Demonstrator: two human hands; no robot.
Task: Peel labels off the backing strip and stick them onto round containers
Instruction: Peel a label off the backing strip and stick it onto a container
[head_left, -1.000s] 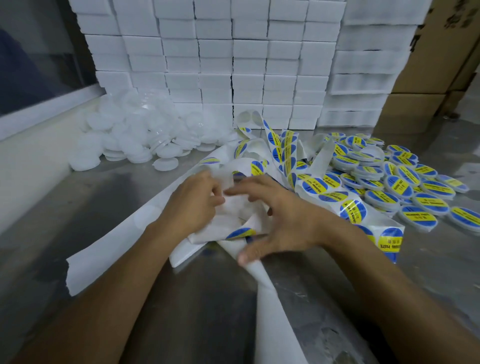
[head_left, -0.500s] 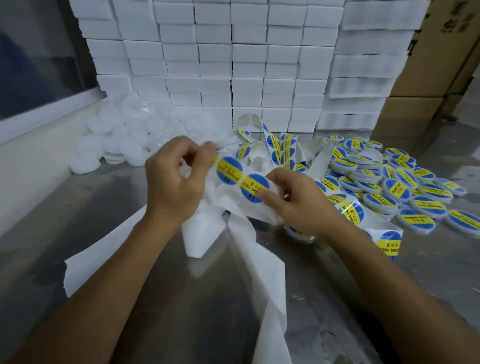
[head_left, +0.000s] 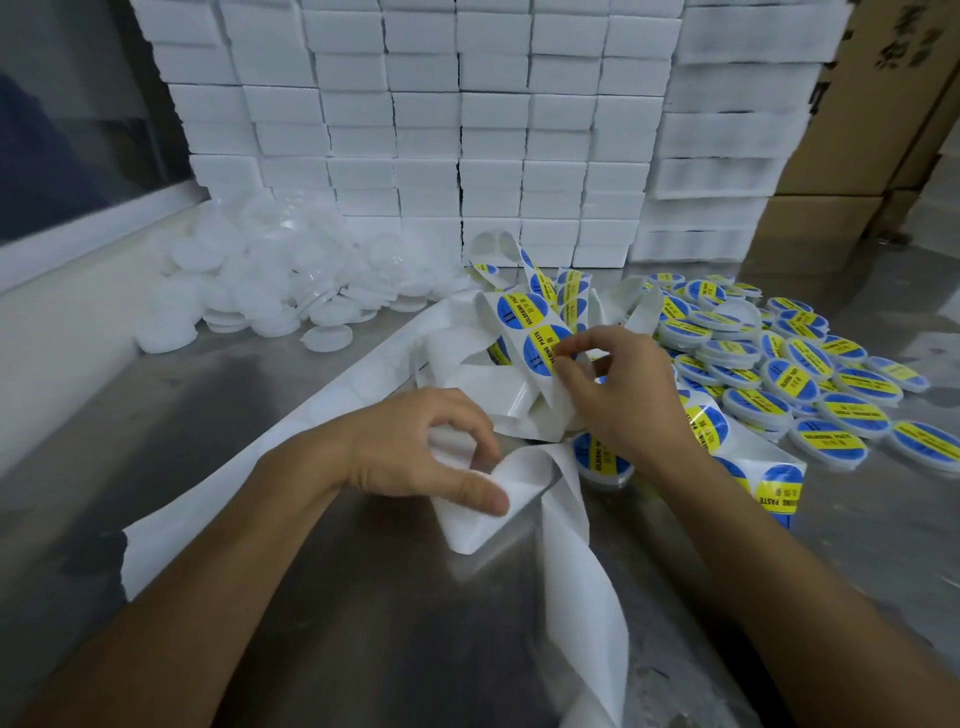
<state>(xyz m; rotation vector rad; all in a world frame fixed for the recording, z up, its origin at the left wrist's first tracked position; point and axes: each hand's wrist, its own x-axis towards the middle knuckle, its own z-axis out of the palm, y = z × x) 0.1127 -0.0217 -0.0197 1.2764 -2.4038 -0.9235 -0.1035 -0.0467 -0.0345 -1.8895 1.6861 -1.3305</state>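
A white backing strip (head_left: 519, 395) with round blue-and-yellow labels lies tangled at the table's middle. My left hand (head_left: 415, 447) grips a bare stretch of the strip near its folded end, thumb pressed on the paper. My right hand (head_left: 618, 384) pinches the edge of a label (head_left: 540, 348) that sits on the raised strip. A labelled round container (head_left: 602, 460) lies just under my right wrist. Plain white containers (head_left: 270, 291) are heaped at the back left.
Several labelled containers (head_left: 789, 374) cover the right side of the steel table (head_left: 208, 415). White foam boxes (head_left: 467, 130) are stacked along the back, cardboard cartons (head_left: 883, 104) at the far right. Spent strip (head_left: 582, 597) trails toward the near edge.
My left hand has dropped from the raised strip down to a bare part near the table. My right hand has moved up and back onto a label's edge.
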